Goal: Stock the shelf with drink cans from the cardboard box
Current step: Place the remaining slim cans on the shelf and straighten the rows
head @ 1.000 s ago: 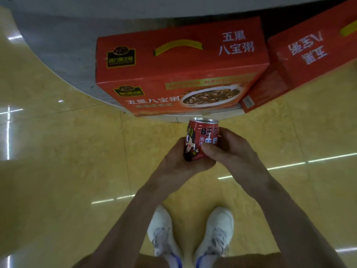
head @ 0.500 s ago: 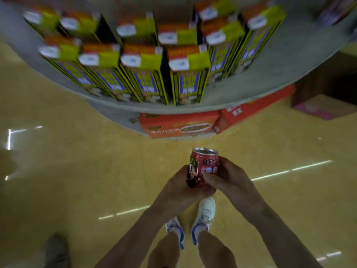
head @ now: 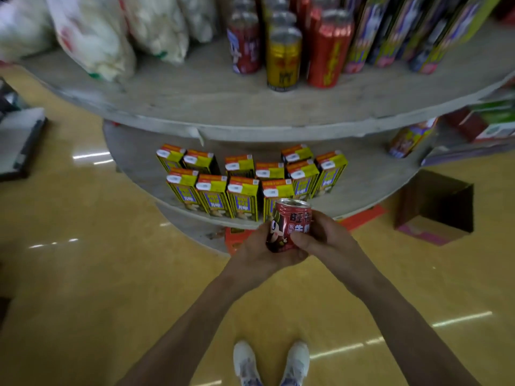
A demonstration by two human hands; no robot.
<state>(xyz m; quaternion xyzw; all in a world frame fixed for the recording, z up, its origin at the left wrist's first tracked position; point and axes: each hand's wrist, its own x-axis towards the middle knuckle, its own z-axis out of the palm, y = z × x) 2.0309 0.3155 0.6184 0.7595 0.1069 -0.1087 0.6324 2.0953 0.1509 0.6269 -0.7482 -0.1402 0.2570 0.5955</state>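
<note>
Both hands gripped one red drink can, upright, held in front of the body over the yellow floor, just before the edge of the lower tier and not on it. The left hand cupped the can from below and from its left side, fingers curled under the base. The right hand was closed on the can's right side, thumb laid across the bottom of the front label. The can had a silver top and a cartoon face on the label. The round grey shelf's upper tier carried rows of cans running back: a red cartoon can, a gold can and a taller red can at the front, with more behind them, blurred. White bags stood to the left of these and tall cartons to the right. The lower tier held yellow drink cartons, upright, in two rows, side by side and touching. The cardboard box sat on the floor to the right, well apart from the hands, its open side facing the camera; the inside was dark and its contents could not be told. A red box lay under the shelf, partly hidden. White shoes showed at the bottom edge.
</note>
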